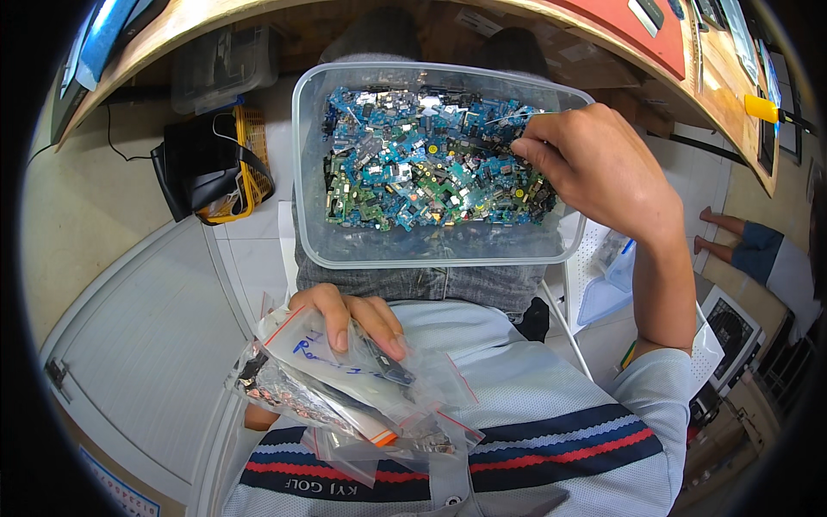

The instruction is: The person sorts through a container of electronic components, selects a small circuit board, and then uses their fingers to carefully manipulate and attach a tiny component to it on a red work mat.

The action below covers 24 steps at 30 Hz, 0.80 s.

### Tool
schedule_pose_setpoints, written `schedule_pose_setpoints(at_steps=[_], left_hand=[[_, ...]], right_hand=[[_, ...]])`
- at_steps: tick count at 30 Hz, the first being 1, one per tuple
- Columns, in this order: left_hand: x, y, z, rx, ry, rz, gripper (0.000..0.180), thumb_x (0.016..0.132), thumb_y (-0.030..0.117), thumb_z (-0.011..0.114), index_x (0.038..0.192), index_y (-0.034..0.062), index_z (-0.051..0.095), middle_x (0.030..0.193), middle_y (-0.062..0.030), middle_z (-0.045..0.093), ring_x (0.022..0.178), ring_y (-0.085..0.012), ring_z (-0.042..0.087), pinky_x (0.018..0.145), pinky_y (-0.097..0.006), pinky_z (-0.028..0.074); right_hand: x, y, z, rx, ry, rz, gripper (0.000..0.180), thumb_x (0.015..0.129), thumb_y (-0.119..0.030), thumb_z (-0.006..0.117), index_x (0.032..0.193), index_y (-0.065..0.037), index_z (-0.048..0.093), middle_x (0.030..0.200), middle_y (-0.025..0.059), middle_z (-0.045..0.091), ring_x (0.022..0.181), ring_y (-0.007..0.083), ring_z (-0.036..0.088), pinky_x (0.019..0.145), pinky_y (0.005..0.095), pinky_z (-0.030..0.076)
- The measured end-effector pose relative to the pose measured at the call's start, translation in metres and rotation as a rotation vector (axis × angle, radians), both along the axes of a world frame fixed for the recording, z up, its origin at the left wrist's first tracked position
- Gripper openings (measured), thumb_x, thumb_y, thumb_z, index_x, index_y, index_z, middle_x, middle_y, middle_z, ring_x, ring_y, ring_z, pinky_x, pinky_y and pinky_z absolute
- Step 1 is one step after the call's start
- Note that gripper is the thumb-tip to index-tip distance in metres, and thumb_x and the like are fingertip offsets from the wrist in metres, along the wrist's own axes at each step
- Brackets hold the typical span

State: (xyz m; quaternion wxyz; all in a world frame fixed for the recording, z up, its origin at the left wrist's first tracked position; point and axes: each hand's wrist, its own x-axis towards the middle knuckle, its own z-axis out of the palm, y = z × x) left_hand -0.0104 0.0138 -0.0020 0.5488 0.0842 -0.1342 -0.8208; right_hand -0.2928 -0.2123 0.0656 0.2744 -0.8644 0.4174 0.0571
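Observation:
A clear plastic tub (448, 248) rests on my lap, its bottom covered with a heap of small circuit boards (405, 164), blue, green and black. Over the tub's right side is my right hand (594, 159), fingers pinched together at the boards. A thin pale strip shows by its fingertips, but I cannot make out what the pinch holds. Close to my belly, my left hand (349, 317) grips a bunch of clear zip bags (345, 379), fingers over the top one. That bag has blue handwriting and a red seal line; dark and silvery parts show inside the bunch.
A curved wooden desk edge (215, 19) runs beyond the tub, with a red mat (620, 30) on it. On the floor at left stands a yellow basket (251, 159) with a black bag (194, 164). Another person (771, 258) is at far right, near a white-framed fan (728, 336).

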Motion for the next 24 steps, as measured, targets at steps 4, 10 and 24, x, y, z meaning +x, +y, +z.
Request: schedule_pose_setpoints(at_steps=[4, 10, 24], left_hand=[[-0.001, -0.002, -0.001, -0.009, 0.015, -0.001, 0.040, 0.102, 0.041, 0.076, 0.119, 0.0054, 0.065, 0.120, -0.0413, 0.069, 0.123, -0.0511, 0.064, 0.109, -0.063, 0.045], [-0.001, -0.004, 0.000, 0.007, 0.009, -0.010, 0.040, 0.102, 0.042, 0.075, 0.117, 0.0061, 0.065, 0.119, -0.0404, 0.070, 0.122, -0.0506, 0.065, 0.107, -0.062, 0.046], [0.002, -0.006, -0.001, 0.011, -0.008, -0.041, 0.040, 0.105, 0.046, 0.070, 0.114, 0.0079, 0.065, 0.120, -0.0415, 0.069, 0.121, -0.0520, 0.064, 0.109, -0.063, 0.045]], right_hand=[[0.005, 0.004, -0.007, -0.079, 0.019, 0.003, 0.025, 0.096, -0.026, 0.078, 0.107, -0.004, 0.073, 0.082, 0.0182, 0.072, 0.078, 0.0421, 0.070, 0.069, 0.0506, 0.053], [0.041, 0.040, -0.036, -0.034, -0.079, 0.007, 0.044, 0.090, -0.039, 0.085, 0.107, -0.004, 0.065, 0.088, 0.0164, 0.074, 0.081, 0.0390, 0.074, 0.068, 0.0501, 0.055], [0.007, 0.018, -0.012, -0.144, 0.120, -0.041, 0.021, 0.088, -0.022, 0.082, 0.097, -0.006, 0.073, 0.079, 0.0151, 0.073, 0.075, 0.0388, 0.072, 0.068, 0.0503, 0.055]])
